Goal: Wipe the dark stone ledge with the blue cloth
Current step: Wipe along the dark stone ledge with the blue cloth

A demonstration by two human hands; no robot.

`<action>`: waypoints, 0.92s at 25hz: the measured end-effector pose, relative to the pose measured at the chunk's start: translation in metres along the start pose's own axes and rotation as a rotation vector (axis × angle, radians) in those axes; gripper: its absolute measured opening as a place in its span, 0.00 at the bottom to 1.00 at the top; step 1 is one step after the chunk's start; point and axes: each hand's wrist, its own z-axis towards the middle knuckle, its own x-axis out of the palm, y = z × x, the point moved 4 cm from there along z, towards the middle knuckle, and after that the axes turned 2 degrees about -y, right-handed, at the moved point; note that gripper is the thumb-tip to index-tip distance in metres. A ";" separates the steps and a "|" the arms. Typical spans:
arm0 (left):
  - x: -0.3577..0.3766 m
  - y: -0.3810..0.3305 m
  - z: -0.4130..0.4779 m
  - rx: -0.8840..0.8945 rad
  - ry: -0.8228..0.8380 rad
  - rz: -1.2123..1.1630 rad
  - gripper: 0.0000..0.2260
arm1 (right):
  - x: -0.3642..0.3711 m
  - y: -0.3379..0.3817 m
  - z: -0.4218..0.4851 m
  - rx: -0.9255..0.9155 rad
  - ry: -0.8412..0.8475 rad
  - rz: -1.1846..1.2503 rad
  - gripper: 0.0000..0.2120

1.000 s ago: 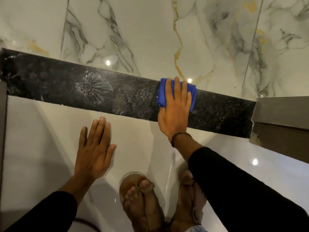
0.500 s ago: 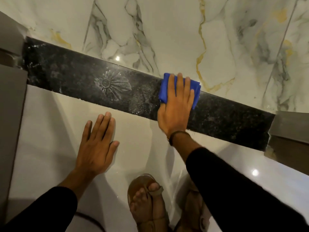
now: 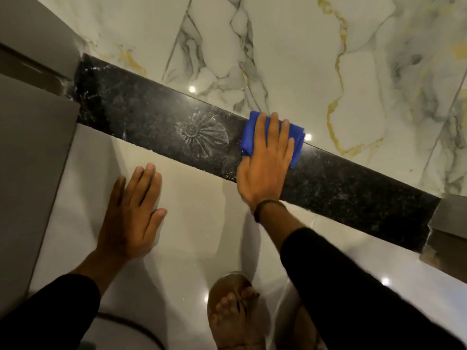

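The right hand (image 3: 265, 162) lies flat, fingers spread, pressing the blue cloth (image 3: 273, 137) onto the dark stone ledge (image 3: 141, 114) just right of a pale sunburst mark (image 3: 201, 134), while the left hand (image 3: 131, 210) rests open and empty on the cream floor (image 3: 202, 213) near a sandalled foot (image 3: 235, 311).

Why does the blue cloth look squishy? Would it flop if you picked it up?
Probably yes. The blue cloth lies folded and bunched under the right hand, so it looks soft and light. On the shiny dark stone ledge it likely slides easily.

Right hand (image 3: 265, 170) flat on cloth (image 3: 298, 142) on ledge (image 3: 151, 122); left hand (image 3: 131, 213) on floor (image 3: 202, 223) before it.
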 end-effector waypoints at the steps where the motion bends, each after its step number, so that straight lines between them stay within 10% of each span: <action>1: -0.002 0.006 -0.001 -0.009 -0.005 -0.003 0.35 | 0.002 0.008 -0.020 -0.006 -0.008 0.031 0.43; 5: -0.006 0.024 -0.006 0.015 0.006 0.015 0.33 | 0.009 0.015 -0.136 -0.104 0.116 0.018 0.49; 11: -0.006 0.055 -0.012 0.048 0.010 0.022 0.33 | 0.018 0.043 0.008 -0.039 -0.012 0.010 0.42; 17: -0.006 0.071 -0.015 0.063 -0.008 -0.002 0.33 | 0.028 0.061 -0.113 -0.096 0.101 0.051 0.45; 23: -0.006 0.071 -0.013 0.069 0.002 0.008 0.33 | 0.040 0.099 0.008 -0.104 -0.003 0.016 0.42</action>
